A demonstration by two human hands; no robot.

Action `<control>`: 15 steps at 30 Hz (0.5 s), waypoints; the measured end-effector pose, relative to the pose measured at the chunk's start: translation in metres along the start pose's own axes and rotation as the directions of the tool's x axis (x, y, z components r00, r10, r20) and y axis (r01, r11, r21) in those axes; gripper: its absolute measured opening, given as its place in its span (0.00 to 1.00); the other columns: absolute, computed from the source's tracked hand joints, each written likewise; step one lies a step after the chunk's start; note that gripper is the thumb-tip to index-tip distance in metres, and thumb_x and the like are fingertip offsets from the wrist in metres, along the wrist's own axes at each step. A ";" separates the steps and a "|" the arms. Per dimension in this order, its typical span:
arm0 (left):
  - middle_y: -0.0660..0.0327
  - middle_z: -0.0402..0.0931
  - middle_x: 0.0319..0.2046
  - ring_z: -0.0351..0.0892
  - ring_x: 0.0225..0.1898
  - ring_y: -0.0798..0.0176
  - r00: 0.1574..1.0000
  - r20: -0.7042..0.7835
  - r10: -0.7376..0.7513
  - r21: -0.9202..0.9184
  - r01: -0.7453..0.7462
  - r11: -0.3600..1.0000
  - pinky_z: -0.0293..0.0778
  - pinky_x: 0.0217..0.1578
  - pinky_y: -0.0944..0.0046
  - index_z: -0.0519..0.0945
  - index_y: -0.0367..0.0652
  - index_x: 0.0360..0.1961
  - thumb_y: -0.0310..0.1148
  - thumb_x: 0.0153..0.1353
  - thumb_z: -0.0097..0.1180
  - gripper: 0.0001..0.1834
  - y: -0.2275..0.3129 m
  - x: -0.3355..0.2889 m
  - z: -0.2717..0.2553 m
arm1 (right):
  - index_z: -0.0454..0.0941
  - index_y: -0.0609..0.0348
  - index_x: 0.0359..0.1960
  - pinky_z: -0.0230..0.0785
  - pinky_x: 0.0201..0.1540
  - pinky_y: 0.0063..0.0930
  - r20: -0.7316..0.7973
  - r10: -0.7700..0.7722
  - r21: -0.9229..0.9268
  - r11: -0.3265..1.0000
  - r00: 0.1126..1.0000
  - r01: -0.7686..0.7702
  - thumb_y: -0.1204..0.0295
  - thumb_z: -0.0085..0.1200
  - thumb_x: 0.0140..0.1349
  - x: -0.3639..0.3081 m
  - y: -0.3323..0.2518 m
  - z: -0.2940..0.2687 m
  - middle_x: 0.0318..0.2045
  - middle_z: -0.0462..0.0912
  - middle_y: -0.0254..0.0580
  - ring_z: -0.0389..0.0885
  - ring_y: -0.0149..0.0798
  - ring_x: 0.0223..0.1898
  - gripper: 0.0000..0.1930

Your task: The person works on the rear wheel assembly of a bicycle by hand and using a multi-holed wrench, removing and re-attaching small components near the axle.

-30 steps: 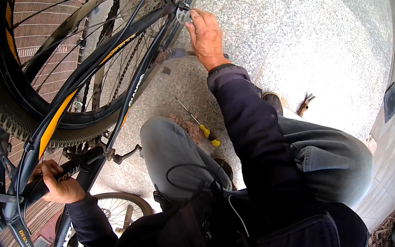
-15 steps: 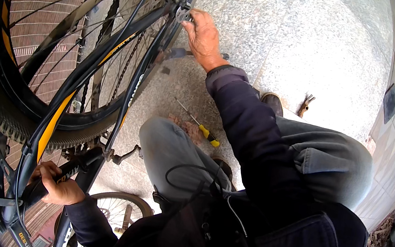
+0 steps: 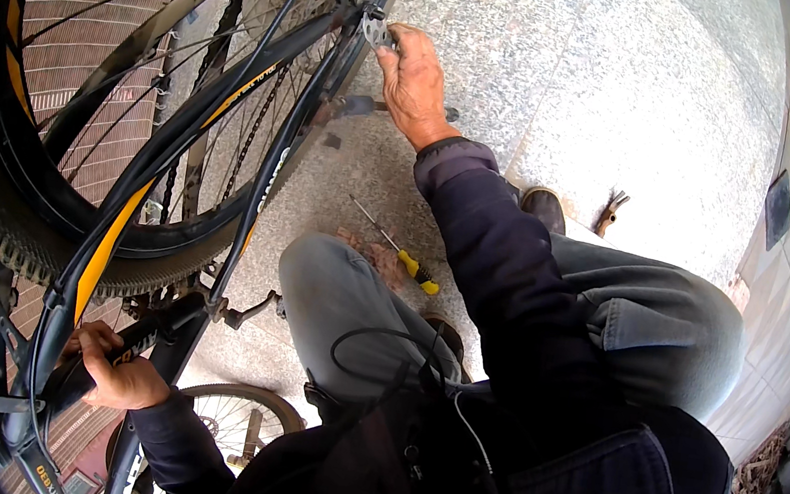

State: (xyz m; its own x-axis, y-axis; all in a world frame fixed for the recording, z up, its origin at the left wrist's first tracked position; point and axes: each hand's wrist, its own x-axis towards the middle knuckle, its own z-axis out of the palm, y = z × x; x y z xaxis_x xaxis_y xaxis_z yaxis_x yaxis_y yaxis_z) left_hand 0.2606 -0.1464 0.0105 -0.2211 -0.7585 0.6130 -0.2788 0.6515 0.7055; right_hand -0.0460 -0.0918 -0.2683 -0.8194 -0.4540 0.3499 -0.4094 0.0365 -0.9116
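Note:
A black bicycle with yellow stripes (image 3: pixel 107 252) takes up the left side. My left hand (image 3: pixel 117 372) is closed around one of its dark frame tubes (image 3: pixel 164 321), low on the left. Up at the rear axle, my right hand (image 3: pixel 416 83) pinches a flat silver bicycle wrench with cut-outs (image 3: pixel 378 34) between thumb and fingers. The wrench's far end meets the axle end beside the frame; exactly how it sits there is too small to tell. The knobby tyre (image 3: pixel 41 253) and spoked wheel stand between my two hands.
A yellow-and-black screwdriver (image 3: pixel 419 272) lies on the stone floor by my knee, near a pinkish crumpled piece (image 3: pixel 369 253). Farther right lies a pair of pliers (image 3: pixel 611 213). A crank arm (image 3: pixel 253 312) juts toward my leg. Another wheel (image 3: pixel 243 397) is below, and a striped mat (image 3: pixel 89 52) lies left.
My right hand has shifted slightly right and down, tilting the wrench with it at the axle. My left hand keeps its hold on the frame tube.

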 end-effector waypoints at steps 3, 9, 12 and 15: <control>0.62 0.65 0.18 0.62 0.18 0.70 1.000 0.002 -0.001 0.015 0.001 1.000 0.59 0.19 0.72 0.71 0.41 0.29 0.21 0.52 0.54 0.06 0.000 0.000 0.000 | 0.70 0.64 0.45 0.65 0.46 0.40 0.036 0.052 0.021 0.998 0.998 -0.053 0.69 0.53 0.58 0.000 0.001 -0.001 0.40 0.73 0.54 0.71 0.56 0.43 0.15; 0.62 0.66 0.20 0.61 0.16 0.71 0.999 -0.022 0.025 0.044 -0.024 0.999 0.58 0.16 0.75 0.69 0.42 0.27 0.21 0.53 0.53 0.05 0.004 -0.001 0.006 | 0.70 0.65 0.46 0.66 0.44 0.41 0.141 0.086 0.031 0.995 0.986 -0.091 0.64 0.52 0.60 0.002 -0.002 -0.008 0.40 0.72 0.54 0.72 0.56 0.42 0.18; 0.62 0.65 0.20 0.61 0.16 0.71 0.999 -0.035 0.023 0.073 -0.020 0.997 0.58 0.16 0.74 0.69 0.41 0.27 0.21 0.53 0.53 0.05 0.004 -0.001 0.009 | 0.70 0.64 0.48 0.67 0.44 0.41 0.159 0.078 0.051 0.995 0.984 -0.087 0.63 0.51 0.61 0.004 -0.002 -0.013 0.41 0.73 0.54 0.73 0.56 0.43 0.19; 0.62 0.65 0.19 0.62 0.16 0.70 0.999 -0.034 0.020 0.072 -0.018 0.997 0.58 0.17 0.73 0.70 0.41 0.27 0.21 0.52 0.53 0.05 0.004 0.000 0.006 | 0.71 0.64 0.48 0.67 0.45 0.40 0.142 0.084 0.068 0.993 0.986 -0.095 0.63 0.51 0.61 0.002 -0.002 -0.010 0.43 0.74 0.54 0.74 0.56 0.43 0.19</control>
State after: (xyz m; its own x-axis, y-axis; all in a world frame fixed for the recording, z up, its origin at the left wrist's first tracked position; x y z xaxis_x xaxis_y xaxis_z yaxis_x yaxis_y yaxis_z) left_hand 0.2537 -0.1438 0.0109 -0.1945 -0.7442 0.6390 -0.3415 0.6621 0.6671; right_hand -0.0511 -0.0835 -0.2639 -0.7858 -0.5711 0.2374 -0.3015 0.0186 -0.9533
